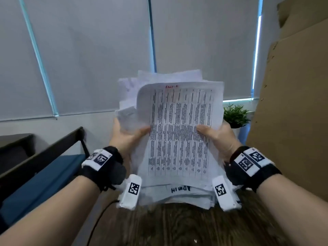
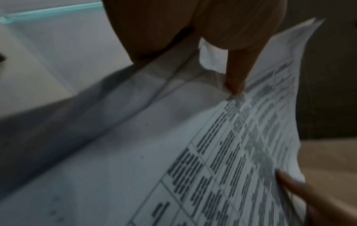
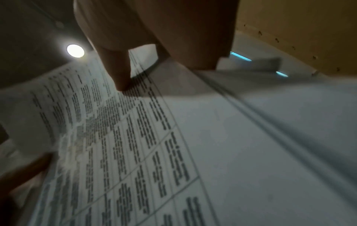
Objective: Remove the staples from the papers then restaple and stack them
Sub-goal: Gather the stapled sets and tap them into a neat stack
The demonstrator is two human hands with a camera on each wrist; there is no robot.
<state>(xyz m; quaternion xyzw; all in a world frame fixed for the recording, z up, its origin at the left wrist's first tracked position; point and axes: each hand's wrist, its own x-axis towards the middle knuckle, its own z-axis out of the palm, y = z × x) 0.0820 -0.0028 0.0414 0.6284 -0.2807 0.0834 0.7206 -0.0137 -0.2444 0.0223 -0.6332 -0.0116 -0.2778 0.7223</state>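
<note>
A thick stack of white papers (image 1: 179,132) stands upright on its lower edge on the dark wooden table (image 1: 177,226), its top sheet printed with a dense table. My left hand (image 1: 129,135) grips the stack's left side, thumb on the front sheet. My right hand (image 1: 216,137) grips the right side the same way. The left wrist view has the left thumb (image 2: 235,76) pressing the printed sheet (image 2: 231,152). In the right wrist view the right thumb (image 3: 119,73) presses the same sheet (image 3: 125,145). No stapler or staple remover is in view.
A large cardboard sheet (image 1: 298,103) leans at the right. A small green plant (image 1: 236,115) stands behind the stack. A dark chair frame with a blue seat (image 1: 44,167) is at the left. A black cable (image 1: 99,221) runs over the table.
</note>
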